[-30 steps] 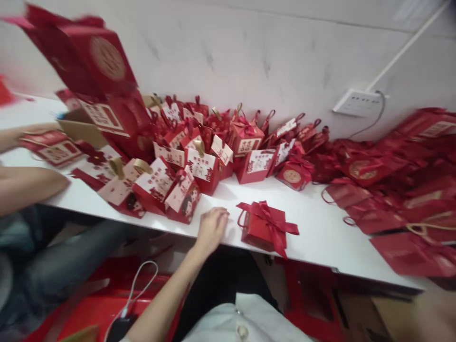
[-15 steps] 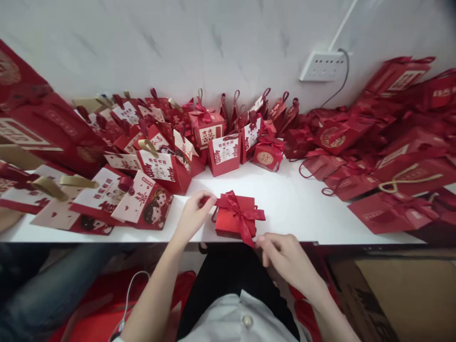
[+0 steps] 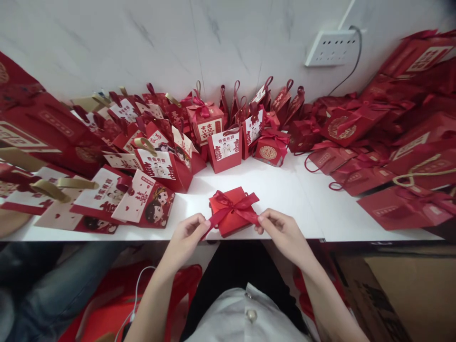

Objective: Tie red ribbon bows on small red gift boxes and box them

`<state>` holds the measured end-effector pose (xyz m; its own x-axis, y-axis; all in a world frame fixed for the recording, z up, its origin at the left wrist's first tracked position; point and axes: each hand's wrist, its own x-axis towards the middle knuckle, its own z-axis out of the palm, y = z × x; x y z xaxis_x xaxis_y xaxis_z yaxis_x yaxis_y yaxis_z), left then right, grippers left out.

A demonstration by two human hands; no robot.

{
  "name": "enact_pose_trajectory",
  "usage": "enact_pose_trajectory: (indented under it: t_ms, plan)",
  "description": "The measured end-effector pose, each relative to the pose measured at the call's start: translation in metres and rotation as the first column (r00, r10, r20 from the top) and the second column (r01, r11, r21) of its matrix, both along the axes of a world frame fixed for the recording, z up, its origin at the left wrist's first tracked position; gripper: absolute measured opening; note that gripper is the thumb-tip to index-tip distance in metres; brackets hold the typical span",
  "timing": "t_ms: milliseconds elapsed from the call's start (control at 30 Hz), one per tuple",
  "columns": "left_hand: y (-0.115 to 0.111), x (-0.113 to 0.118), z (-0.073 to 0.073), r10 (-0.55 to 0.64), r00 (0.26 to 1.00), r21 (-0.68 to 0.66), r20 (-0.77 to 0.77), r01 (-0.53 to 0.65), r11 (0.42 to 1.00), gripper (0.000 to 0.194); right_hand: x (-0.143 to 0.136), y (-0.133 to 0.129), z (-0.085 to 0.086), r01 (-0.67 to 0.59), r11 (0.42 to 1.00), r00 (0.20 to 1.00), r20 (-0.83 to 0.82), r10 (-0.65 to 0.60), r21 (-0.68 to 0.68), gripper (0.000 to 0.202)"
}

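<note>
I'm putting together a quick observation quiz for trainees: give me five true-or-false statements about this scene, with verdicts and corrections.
1. The left hand pinches the ribbon. True.
2. The right hand lies flat on the wall. False: it pinches the ribbon too, on the other side from the left hand.
3. The ribbon crosses the top of a red box on the white table. True.
4. The ribbon is green. False: it is red.
5. A power socket lies on the table. False: it is mounted on the wall.
</note>
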<state>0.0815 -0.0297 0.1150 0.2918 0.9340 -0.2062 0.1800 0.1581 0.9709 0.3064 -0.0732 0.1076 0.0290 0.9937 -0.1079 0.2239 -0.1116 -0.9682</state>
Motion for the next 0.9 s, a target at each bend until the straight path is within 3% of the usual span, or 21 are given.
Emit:
enact_pose_trajectory:
  t_ms: [133,300,433,533,600,733,833,900]
  plan:
    - [-0.006,-0.002,-0.002,-0.027,0.999,-0.013,0.023,0.027,1.0,0.036,0.001,0.012,-0.002,0.036,0.999,0.996,-0.083,-0.037,-0.017,0.033]
    - [-0.017,-0.005,-0.005,-0.027,0.998,-0.052,0.057,0.03,0.998,0.032,-0.008,0.009,-0.009,-0.018,0.999,0.996,-0.084,0.015,-0.036,0.034]
    - [-0.014,-0.014,-0.014,0.044,0.995,-0.065,0.09,-0.038,0.997,0.032,-0.01,0.006,-0.017,-0.003,0.999,0.987,-0.158,-0.005,-0.046,0.033]
    - [-0.006,-0.023,-0.018,0.165,0.964,-0.105,0.207,-0.146,0.984,0.029,-0.004,0.011,-0.02,0.08,0.994,0.943,-0.316,-0.101,-0.077,0.031]
    - [0.001,-0.03,-0.017,0.292,0.898,-0.136,0.328,-0.261,0.956,0.029,0.005,0.017,-0.02,0.18,0.979,0.877,-0.435,-0.203,-0.095,0.031]
    - [0.016,-0.044,-0.002,0.487,0.674,-0.227,0.556,-0.44,0.869,0.022,0.035,0.032,-0.01,0.427,0.898,0.68,-0.616,-0.396,-0.106,0.027]
    - [0.028,-0.05,0.018,0.491,0.563,-0.233,0.664,-0.468,0.852,0.013,0.056,0.041,0.012,0.514,0.856,0.588,-0.7,-0.407,-0.066,0.02]
    - [0.037,-0.047,0.037,0.447,0.505,-0.221,0.739,-0.445,0.868,0.012,0.06,0.047,0.036,0.493,0.87,0.572,-0.749,-0.334,-0.011,0.013]
